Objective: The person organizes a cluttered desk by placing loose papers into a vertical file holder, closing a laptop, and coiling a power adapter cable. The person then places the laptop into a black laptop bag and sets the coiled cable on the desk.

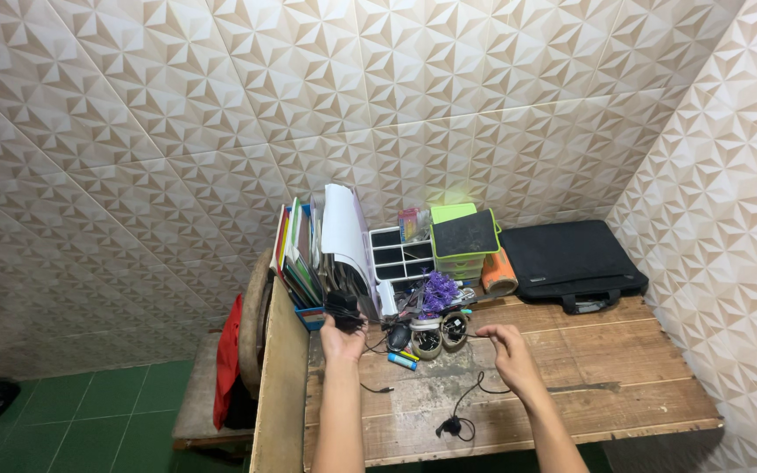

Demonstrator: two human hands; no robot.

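Here we found both of our hands out over the wooden table [624,368], joined by a thin black cable [470,394]. Our left hand [341,337] was closed around a small black device [343,308], perhaps a charger or adapter, held up just in front of the row of books and folders [308,254] standing at the table's back left. Our right hand [505,350] sat further right and a little nearer to us, its fingers pinched on the cable near its upper run. From that pinch the cable stretched leftward toward the black device, so its taut part lay roughly side to side between the two hands, while the slack part dropped from our right hand toward the table's front edge and ended in a small dark clump [453,427]. That loose end lay below and slightly left of our right hand, clearly nearer to it than to our left. A short stretch of cord with a plug [377,388] lay on the table below our left hand. Behind the hands sat a purple tuft [438,289], some round tins [435,337] and a black laptop bag [571,258] well to the right.
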